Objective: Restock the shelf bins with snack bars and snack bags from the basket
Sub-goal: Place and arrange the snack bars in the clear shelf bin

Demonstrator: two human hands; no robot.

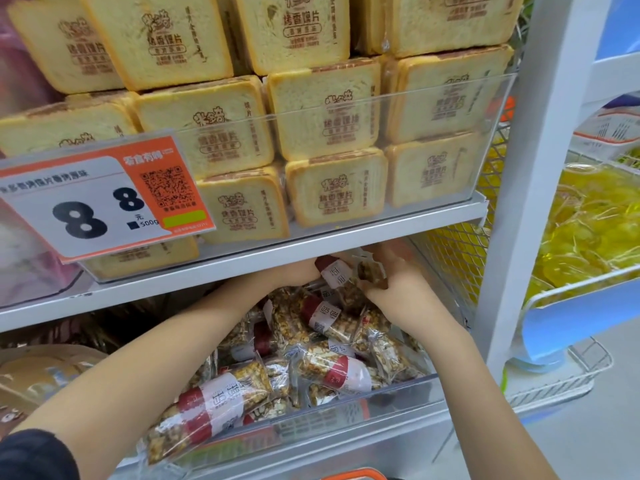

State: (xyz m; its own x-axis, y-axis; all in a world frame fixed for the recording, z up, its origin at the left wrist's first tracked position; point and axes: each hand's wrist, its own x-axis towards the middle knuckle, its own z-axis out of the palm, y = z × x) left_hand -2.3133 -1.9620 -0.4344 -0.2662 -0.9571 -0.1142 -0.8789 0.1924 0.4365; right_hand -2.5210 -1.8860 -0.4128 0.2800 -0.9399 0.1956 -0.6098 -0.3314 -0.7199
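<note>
From the head camera, we see both of our arms reaching under the white shelf board (242, 261) into the clear lower bin (346, 393), which holds a loose heap of snack bars (322, 344) in clear wrappers with red and white labels. Our right hand (391, 282) is at the back right of the bin, fingers curled round a snack bar (372, 271) whose grainy end shows between thumb and fingers. Our left hand (294, 275) is just beside it, mostly hidden under the shelf edge; it touches the red end of another bar (330, 270), but we cannot tell whether it grips that bar or merely rests against it. One wrapped bar (207, 407) lies at the front left of the bin, tilted, its lower end hanging over the bin's front wall. A dark sleeve (31, 455) covers our left upper arm.

On the shelf above, a clear bin (398, 109) is stacked with toast-slice packs (332, 112) printed in brown. An orange and white price tag (100, 199) reading 8.8 is fixed to its front left. To the right, past the white upright post (519, 188), a wire basket (568, 292) holds yellow wrapped sweets (581, 220).
</note>
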